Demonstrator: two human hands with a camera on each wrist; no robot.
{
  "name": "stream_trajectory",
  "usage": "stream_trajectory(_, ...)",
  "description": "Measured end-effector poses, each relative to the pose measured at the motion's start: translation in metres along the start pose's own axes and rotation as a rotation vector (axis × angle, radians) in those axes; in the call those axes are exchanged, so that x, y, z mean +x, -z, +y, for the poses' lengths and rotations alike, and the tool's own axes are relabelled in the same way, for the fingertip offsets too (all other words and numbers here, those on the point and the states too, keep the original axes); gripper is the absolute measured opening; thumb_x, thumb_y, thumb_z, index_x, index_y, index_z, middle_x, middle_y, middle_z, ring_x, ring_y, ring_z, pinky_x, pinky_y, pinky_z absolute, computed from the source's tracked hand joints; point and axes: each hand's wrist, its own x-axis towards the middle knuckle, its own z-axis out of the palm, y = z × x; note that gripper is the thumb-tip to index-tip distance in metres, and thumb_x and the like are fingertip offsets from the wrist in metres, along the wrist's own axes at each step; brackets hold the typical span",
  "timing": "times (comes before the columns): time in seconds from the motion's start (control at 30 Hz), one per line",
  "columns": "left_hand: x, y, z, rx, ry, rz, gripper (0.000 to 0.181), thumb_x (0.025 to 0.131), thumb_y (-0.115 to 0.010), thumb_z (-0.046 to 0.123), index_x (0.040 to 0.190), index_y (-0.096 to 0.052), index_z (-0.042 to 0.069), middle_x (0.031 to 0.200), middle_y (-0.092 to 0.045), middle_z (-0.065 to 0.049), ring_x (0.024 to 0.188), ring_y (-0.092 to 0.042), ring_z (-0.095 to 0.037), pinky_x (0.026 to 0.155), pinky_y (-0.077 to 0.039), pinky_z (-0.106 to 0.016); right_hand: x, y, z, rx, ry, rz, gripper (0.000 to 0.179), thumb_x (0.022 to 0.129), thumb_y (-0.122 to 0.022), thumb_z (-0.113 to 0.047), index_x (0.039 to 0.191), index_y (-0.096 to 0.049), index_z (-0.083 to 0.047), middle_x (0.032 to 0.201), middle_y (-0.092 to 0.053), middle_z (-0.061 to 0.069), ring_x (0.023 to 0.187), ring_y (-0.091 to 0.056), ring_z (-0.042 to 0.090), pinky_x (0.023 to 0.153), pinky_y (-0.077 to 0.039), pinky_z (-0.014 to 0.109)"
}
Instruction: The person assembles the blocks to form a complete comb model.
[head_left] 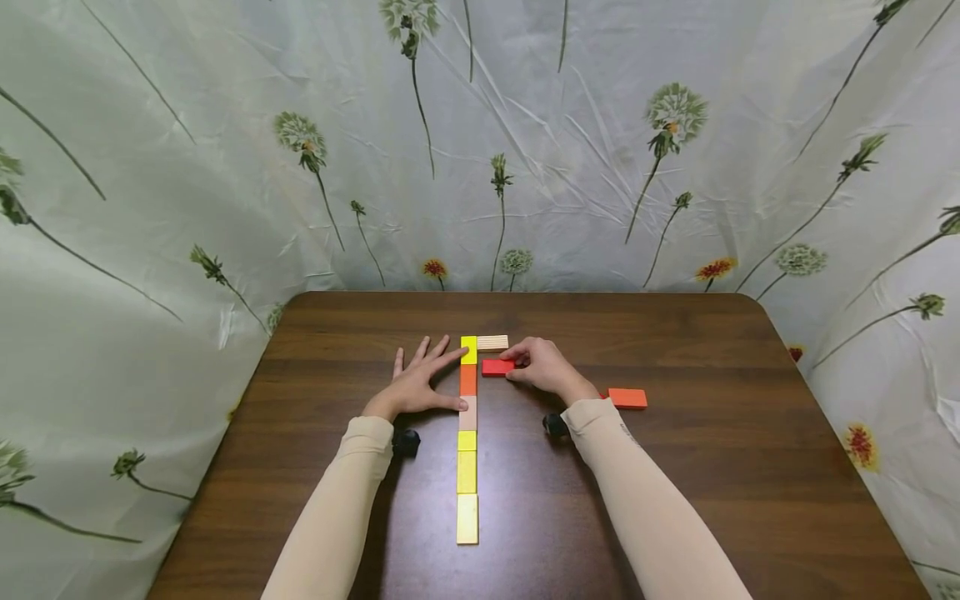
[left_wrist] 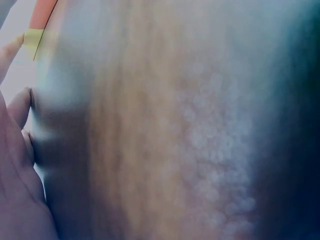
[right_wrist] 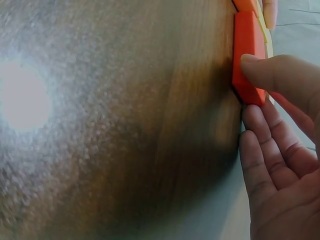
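A straight column of several flat blocks runs along the table's middle: a yellow block (head_left: pixel 468 343) at the far end, then an orange block (head_left: pixel 468 380), a pale pink block (head_left: pixel 468 417), more yellow ones and a cream block (head_left: pixel 467 521) nearest me. Spread out on the column's left, my left hand (head_left: pixel 415 386) has its index fingertip at the far yellow block and its thumb at the pink one. My right hand (head_left: pixel 546 367) pinches a red block (head_left: pixel 495 367) between thumb and fingers, just right of the column. In the right wrist view the thumb lies on the red block (right_wrist: pixel 248 45).
A ridged light wooden block (head_left: pixel 492 342) sits crosswise by the far yellow block. Near the right forearm lies an orange-red block (head_left: pixel 627 399), with a red one partly hidden by the sleeve. Behind the brown table (head_left: pixel 697 350) hangs a flowered curtain (head_left: pixel 585 208).
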Motion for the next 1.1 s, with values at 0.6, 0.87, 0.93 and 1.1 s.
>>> stream_trajectory(0.6,0.0006,-0.0011,-0.0027,0.007,-0.016,0.004,0.108,0.072,-0.08,0.084,0.164,-0.033,0.055,0.183,-0.007,0.006,0.17,0.012,-0.034,0.125,0.022,-0.071,0.0052,-0.0074,0.001,0.011,-0.004,0.013,0.027,0.092,-0.085,-0.01,0.118,-0.079,-0.003,0.112,-0.075,0.013,0.1,-0.069,0.023,0.096,-0.06,0.039)
stream_trajectory(0.87,0.0016,-0.0018,-0.004,0.003,-0.012,0.002,0.106,0.073,-0.079,0.084,0.164,-0.034,0.055,0.183,-0.008,0.005,0.17,0.011,-0.035,0.125,0.022,-0.072,0.0046,-0.009,-0.0023,0.015,-0.024,0.009,0.028,0.093,-0.085,-0.01,0.119,-0.079,-0.005,0.113,-0.075,0.012,0.1,-0.068,0.022,0.096,-0.059,0.038)
stream_trajectory(0.93,0.0019,-0.0017,-0.0045,0.004,-0.014,0.004,0.105,0.073,-0.079,0.085,0.164,-0.034,0.055,0.183,-0.008,0.005,0.17,0.011,-0.035,0.124,0.022,-0.072,0.0048,-0.0089,-0.0025,0.014,-0.023,0.011,0.027,0.092,-0.085,-0.01,0.119,-0.08,-0.005,0.113,-0.075,0.012,0.1,-0.068,0.022,0.096,-0.059,0.038)
stream_trajectory(1.1,0.0005,-0.001,-0.0029,0.006,-0.022,0.01,0.106,0.073,-0.08,0.084,0.164,-0.034,0.055,0.183,-0.008,0.005,0.17,0.01,-0.035,0.124,0.021,-0.072,0.0043,-0.0079,-0.0029,0.011,-0.013,0.008,0.028,0.092,-0.085,-0.01,0.119,-0.079,-0.004,0.113,-0.075,0.012,0.1,-0.068,0.022,0.095,-0.059,0.038)
